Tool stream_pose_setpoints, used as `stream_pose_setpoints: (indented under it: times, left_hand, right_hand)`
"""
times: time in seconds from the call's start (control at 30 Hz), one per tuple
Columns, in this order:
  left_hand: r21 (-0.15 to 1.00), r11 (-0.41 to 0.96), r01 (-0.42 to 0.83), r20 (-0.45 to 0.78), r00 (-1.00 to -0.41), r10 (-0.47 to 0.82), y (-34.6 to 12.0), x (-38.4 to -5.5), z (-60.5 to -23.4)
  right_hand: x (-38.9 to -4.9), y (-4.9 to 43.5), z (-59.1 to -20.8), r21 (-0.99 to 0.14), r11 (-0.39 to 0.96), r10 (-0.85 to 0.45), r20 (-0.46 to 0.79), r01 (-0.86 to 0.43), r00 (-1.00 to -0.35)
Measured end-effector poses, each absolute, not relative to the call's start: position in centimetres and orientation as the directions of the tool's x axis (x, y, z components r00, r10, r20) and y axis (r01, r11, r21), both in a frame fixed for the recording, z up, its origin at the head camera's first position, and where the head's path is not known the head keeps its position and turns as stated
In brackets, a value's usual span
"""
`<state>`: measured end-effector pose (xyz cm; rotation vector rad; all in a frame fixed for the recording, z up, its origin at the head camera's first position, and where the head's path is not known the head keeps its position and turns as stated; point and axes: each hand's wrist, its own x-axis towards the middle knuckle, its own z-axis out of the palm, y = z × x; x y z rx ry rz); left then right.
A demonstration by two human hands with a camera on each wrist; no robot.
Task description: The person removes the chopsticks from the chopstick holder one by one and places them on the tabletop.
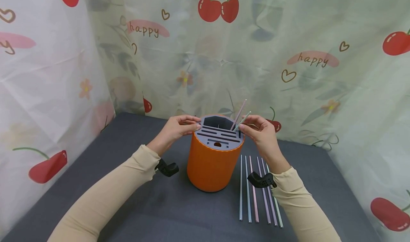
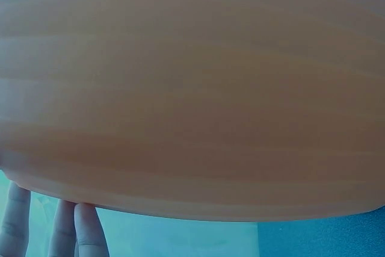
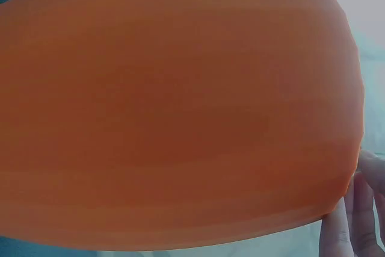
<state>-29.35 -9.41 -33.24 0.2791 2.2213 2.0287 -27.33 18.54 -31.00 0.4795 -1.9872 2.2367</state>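
Note:
An orange round desk organizer (image 1: 213,167) with a grey slotted top (image 1: 221,132) stands upright between my hands. My left hand (image 1: 179,126) grips its left rim with thumb and fingers. At the opposite rim, my right hand (image 1: 261,130) holds the edge between thumb and fingers, close beside a thin pale green stick (image 1: 245,118). That stick and a thin pink one (image 1: 238,114) lean out of the large back compartment, their lower ends hidden. Both wrist views are mostly filled by the orange wall (image 2: 180,100), with fingers (image 3: 337,233) against its edge in the right one.
Several thin pastel sticks, among them a pink one (image 1: 254,199), lie roughly parallel on the dark grey tabletop (image 1: 198,217), right of the organizer and partly under my right wrist. A printed cloth (image 1: 205,64) hangs behind and at both sides.

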Motion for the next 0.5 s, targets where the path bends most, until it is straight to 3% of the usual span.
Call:
stream_pose_setpoints:
  times: [0.27, 0.5]
  left_hand:
    - [0.996, 0.079, 0.049, 0.031, -0.974, 0.223, -9.5, -29.3, -33.1]
    - [0.997, 0.052, 0.055, 0.041, -0.971, 0.235, -9.6, -29.3, -33.3]
  right_hand:
    - [-27.3, 18.4, -30.8, -0.946, -0.095, -0.118, 0.321, -0.311, -0.940]
    - [-26.8, 18.5, -29.1, -0.906, -0.211, -0.117, 0.397, -0.367, -0.911]
